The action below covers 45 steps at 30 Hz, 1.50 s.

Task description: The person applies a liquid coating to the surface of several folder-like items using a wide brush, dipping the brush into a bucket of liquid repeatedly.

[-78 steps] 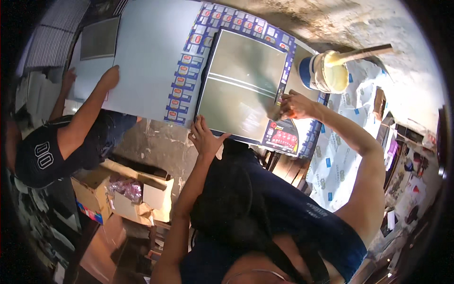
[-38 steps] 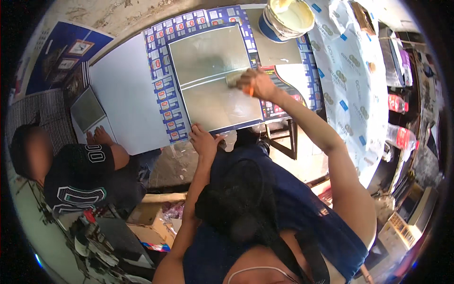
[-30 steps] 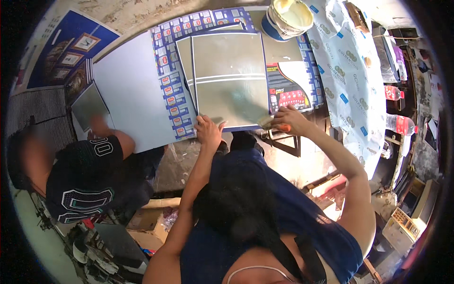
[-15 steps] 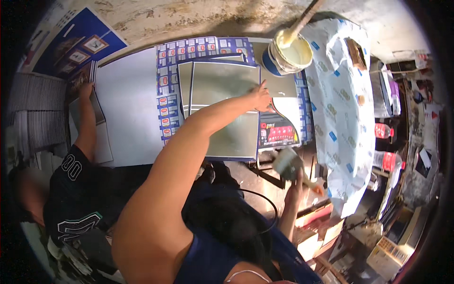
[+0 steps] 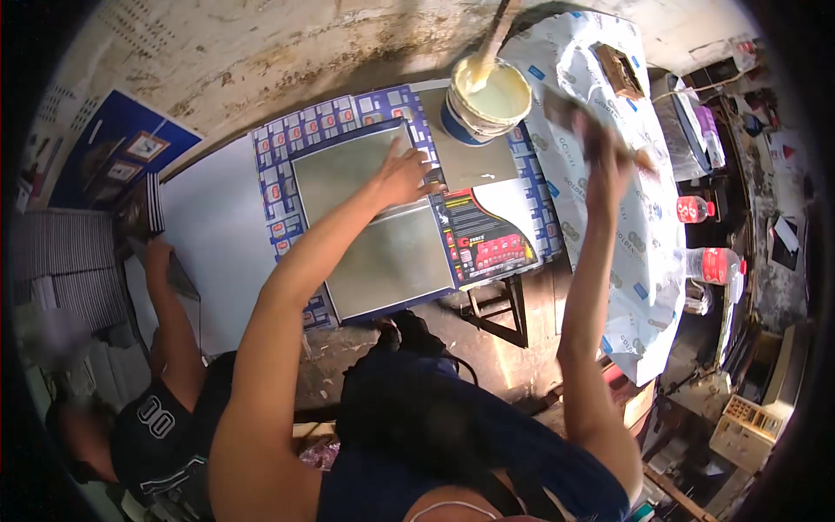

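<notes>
My right hand grips a wide flat brush, blurred by motion, above the crumpled pale wrapping sheet. My left hand is over a grey-green board with blue edges, fingers apart and nothing visible in them; whether they press on it I cannot tell. Right of that board shows a printed sheet in black, red and white. A white and blue bucket of pale paste stands behind, a paste-coated stick leaning in it.
On the left, a co-worker's hand is beside a dark sheet at a white panel. Stacked sheets stand at the far left. A small wooden block lies on the wrapping. Bottles with red labels are at the right.
My right hand has swung up from below the table edge with the brush, over the wrapping. My left hand has shifted left. The upper boards by it now look like one.
</notes>
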Tool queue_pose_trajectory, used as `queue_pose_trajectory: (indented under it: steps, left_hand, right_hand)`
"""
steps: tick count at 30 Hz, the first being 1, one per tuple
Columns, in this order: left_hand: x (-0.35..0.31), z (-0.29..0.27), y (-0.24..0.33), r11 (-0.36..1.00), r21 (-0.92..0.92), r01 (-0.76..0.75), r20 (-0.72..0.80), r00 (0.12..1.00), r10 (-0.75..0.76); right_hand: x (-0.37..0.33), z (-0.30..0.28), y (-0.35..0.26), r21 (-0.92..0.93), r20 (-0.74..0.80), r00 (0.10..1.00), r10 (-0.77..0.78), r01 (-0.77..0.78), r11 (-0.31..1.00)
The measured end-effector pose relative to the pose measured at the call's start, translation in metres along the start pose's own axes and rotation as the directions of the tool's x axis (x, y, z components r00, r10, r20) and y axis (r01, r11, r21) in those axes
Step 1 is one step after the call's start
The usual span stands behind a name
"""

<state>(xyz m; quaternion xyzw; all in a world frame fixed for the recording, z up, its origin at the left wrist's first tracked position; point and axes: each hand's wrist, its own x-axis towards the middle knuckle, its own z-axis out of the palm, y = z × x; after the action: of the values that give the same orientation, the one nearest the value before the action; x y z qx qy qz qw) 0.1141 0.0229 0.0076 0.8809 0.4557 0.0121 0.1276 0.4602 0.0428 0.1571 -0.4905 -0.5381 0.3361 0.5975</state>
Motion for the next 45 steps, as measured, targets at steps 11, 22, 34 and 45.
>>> queue_pose_trajectory:
  steps: [11,22,34,45]
  left_hand:
    - [-0.335,0.044,0.105,0.377,-0.740,0.557,0.036,0.592,-0.805]
    - [-0.252,0.024,-0.009,0.391,-0.919,0.055,-0.354,0.325,-0.877]
    - [-0.072,-0.018,-0.119,0.870,0.011,0.492,0.486,0.758,-0.435]
    - [-0.079,-0.023,-0.128,0.835,-0.033,0.549,0.530,0.718,-0.451]
  right_hand:
    - [0.172,0.142,0.065,-0.797,0.569,0.768,0.295,0.426,0.428]
    - [-0.056,0.132,0.024,-0.069,0.444,0.896,0.022,0.010,0.998]
    - [-0.337,0.215,0.040,-0.169,0.982,0.161,0.102,0.483,0.859]
    - [-0.348,0.250,0.054,-0.096,0.957,0.290,-0.023,0.392,0.915]
